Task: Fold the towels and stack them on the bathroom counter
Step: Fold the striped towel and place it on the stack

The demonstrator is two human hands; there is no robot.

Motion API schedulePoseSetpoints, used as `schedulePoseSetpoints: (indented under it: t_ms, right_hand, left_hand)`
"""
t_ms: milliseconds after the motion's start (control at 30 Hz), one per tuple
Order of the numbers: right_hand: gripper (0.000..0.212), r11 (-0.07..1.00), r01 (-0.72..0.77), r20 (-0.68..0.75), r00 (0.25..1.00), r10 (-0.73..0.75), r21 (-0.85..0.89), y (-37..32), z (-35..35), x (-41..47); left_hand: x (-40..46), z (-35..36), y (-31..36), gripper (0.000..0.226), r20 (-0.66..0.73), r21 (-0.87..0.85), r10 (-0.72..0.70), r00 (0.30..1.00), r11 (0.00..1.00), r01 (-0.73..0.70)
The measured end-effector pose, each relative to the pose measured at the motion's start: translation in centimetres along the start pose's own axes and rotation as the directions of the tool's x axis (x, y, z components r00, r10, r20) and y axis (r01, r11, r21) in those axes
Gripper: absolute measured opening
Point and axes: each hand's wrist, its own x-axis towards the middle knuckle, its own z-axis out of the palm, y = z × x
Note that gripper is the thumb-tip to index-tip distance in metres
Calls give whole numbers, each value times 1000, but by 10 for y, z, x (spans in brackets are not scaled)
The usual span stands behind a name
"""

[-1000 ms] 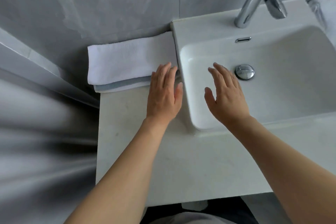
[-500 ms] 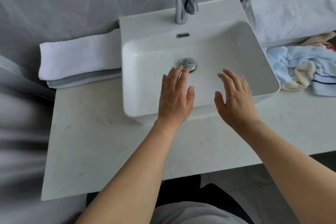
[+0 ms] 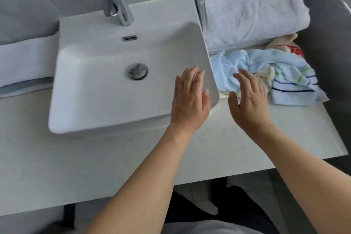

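We are holding our left hand flat-fingered over the sink rim, right hand spread (holding nothing) over the crumpled blue towel at centre right.

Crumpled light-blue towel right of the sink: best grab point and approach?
Probably pinch the raised ridge of folds on the crumpled light-blue striped towel, coming from above and in front, where the right hand hovers open. It lies bunched, so no flat edge shows.
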Motion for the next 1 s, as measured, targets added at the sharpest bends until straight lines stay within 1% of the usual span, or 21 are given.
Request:
schedulePoseSetpoints:
  t_ms: [67, 133, 300, 367, 433, 467, 533, 567, 600, 633, 700, 733, 800, 833, 867, 900, 933, 967, 1000]
  right_hand:
    - [44, 1000, 1, 2, 1000, -1, 2, 38, -6, 6]
    - [44, 999, -32, -7, 999, 32, 3, 74, -10, 12]
    - [55, 977, -208, -23, 978, 209, 38, 140, 3, 40]
    - [61, 963, -271, 1, 963, 271, 8, 162, 16, 49]
    - [66, 955, -294, 47, 954, 296, -44, 181, 30, 48]
    - [67, 955, -286, 59, 955, 291, -83, 189, 38, 43]
    - [65, 956, -259, 48, 962, 268, -140, 204, 53, 33]
    - [63, 956, -250, 26, 966, 257, -150, 204, 56, 31]
    - [61, 956, -246, 10, 968, 251, -158, 206, 59, 32]
    - [60, 954, -248, 1, 968, 252, -171, 210, 61, 32]
    - [60, 954, -237, -16, 971, 239, -185, 213, 64, 32]
    - [59, 956, -229, -17, 973, 230, -184, 212, 64, 33]
    - [59, 955, -236, -14, 971, 238, -178, 212, 63, 34]
    - [59, 956, -239, -15, 971, 240, -171, 210, 62, 34]
    - [59, 957, -237, -16, 971, 238, -166, 209, 61, 35]
    - [60, 958, -232, -17, 973, 232, -168, 209, 61, 37]
    - [60, 959, -226, -12, 974, 227, -171, 210, 60, 37]
    - [62, 959, -223, 2, 974, 227, -173, 211, 59, 36]
    - [64, 960, -222, 15, 974, 228, -174, 211, 58, 36]
  left_hand:
    - [6, 25, 31, 50, 12, 10, 8, 1000, 1000, -8]
    - [14, 44, 55, 49, 38, 6, 18, 999, 1000, -18]
    - [58, 83, 83, 40, 79, 30, 20, 997, 999, -22]
    - [81, 102, 89, 43, 148, 66, 16, 989, 998, -26]
    - [103, 124, 89, 52, 205, 146, -69, 976, 989, 39]
    - [114, 134, 86, 59, 201, 200, -158, 967, 973, 118]
    - [131, 155, 74, 75, 151, 289, -362, 920, 906, 309]
    - [135, 160, 67, 80, 111, 328, -432, 895, 866, 377]
    - [138, 167, 61, 79, 78, 368, -469, 880, 834, 412]
    - [143, 173, 59, 70, 61, 394, -478, 876, 818, 419]
    - [152, 177, 55, 40, 16, 402, -452, 892, 820, 408]
    - [157, 175, 55, 31, 10, 406, -434, 901, 825, 393]
    - [165, 168, 57, 27, 22, 412, -367, 930, 851, 326]
    - [167, 163, 60, 27, 10, 365, -311, 950, 886, 286]
    - [167, 155, 66, 27, -38, 255, -258, 965, 932, 259]
    - [166, 147, 74, 24, -125, 89, -236, 964, 965, 248]
    - [162, 140, 82, 19, -208, -91, -260, 943, 965, 246]
    - [156, 136, 89, 16, -246, -239, -323, 914, 934, 266]
    - [150, 136, 94, 15, -232, -339, -401, 886, 887, 313]
